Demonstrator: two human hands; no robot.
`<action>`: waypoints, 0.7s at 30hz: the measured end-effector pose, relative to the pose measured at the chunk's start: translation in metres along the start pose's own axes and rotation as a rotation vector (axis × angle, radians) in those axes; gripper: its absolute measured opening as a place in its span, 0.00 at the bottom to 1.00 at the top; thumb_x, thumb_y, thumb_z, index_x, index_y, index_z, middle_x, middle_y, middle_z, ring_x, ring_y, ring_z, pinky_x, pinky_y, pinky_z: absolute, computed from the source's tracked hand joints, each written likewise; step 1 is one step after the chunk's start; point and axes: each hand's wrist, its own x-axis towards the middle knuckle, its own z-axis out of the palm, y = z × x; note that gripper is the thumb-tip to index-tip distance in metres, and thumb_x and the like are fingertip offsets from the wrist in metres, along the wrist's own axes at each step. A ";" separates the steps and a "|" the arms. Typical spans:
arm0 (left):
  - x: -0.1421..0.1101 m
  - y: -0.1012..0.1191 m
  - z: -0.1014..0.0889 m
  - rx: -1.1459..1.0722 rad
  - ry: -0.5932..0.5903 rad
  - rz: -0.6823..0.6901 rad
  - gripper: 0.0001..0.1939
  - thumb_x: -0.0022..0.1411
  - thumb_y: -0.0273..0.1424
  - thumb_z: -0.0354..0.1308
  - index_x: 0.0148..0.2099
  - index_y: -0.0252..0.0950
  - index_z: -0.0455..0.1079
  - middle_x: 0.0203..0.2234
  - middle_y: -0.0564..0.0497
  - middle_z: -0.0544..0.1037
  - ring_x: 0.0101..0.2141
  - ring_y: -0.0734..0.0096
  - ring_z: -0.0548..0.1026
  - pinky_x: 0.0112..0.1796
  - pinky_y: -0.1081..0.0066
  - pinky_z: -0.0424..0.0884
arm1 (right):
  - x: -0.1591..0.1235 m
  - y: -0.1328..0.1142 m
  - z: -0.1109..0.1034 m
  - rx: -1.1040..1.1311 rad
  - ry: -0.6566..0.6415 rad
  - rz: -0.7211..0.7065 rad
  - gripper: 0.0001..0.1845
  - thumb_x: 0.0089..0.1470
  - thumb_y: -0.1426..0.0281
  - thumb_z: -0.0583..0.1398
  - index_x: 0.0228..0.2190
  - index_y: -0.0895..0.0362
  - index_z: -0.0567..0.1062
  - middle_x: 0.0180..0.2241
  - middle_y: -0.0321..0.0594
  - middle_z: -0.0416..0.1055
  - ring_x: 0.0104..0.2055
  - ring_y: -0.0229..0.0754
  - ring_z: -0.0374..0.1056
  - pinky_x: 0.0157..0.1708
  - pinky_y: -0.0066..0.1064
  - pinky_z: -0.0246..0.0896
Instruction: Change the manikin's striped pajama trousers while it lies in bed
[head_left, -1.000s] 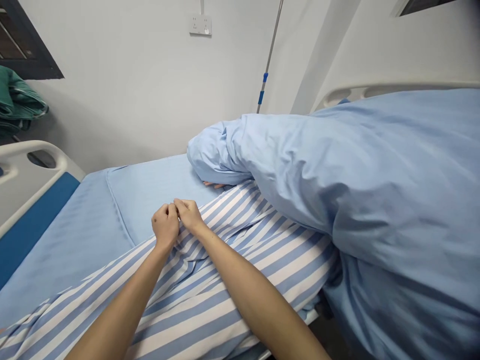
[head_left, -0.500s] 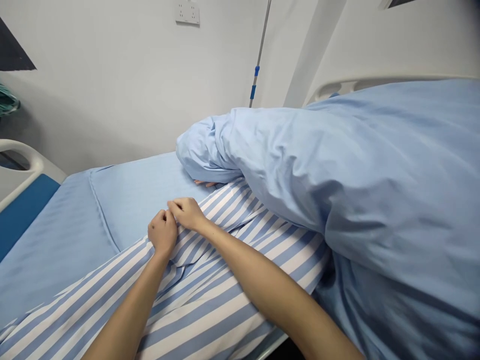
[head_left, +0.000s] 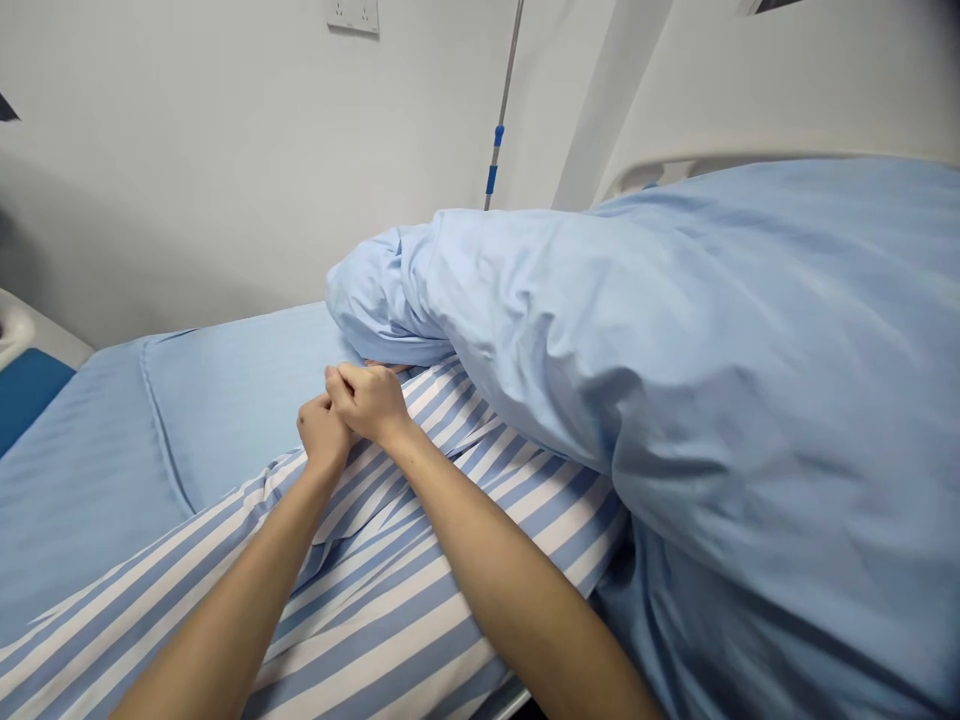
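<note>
Both of my hands are closed into fists, side by side and touching, at the far edge of a person's blue-and-white striped trousers [head_left: 405, 600]. My left hand [head_left: 325, 432] grips the trouser cloth, and folds run towards it. Slightly higher and partly in front of it, my right hand [head_left: 371, 402] is closed on the same cloth, thumb side up; its fingertips are hidden. Just beyond, a bit of the lying person's hand [head_left: 386, 366] shows under the light blue quilt [head_left: 675, 330], which is heaped over the upper body.
The legs lie across a bed with a light blue sheet [head_left: 232, 390]. A bed end board [head_left: 37, 340] stands at the left, another board [head_left: 637, 178] behind the quilt. A metal pole [head_left: 510, 80] with blue fittings rises by the wall, near a socket plate [head_left: 352, 14].
My hands have moved a little up and to the right over the bed, and the right one now overlaps the left more. The view has turned slightly to the right.
</note>
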 end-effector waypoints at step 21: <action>0.011 0.042 0.065 -0.164 -0.091 0.002 0.12 0.47 0.31 0.50 0.16 0.37 0.56 0.12 0.57 0.56 0.19 0.78 0.56 0.21 0.75 0.53 | 0.033 0.047 -0.041 0.252 0.236 0.227 0.21 0.57 0.61 0.50 0.16 0.56 0.55 0.16 0.31 0.53 0.22 0.33 0.52 0.25 0.25 0.50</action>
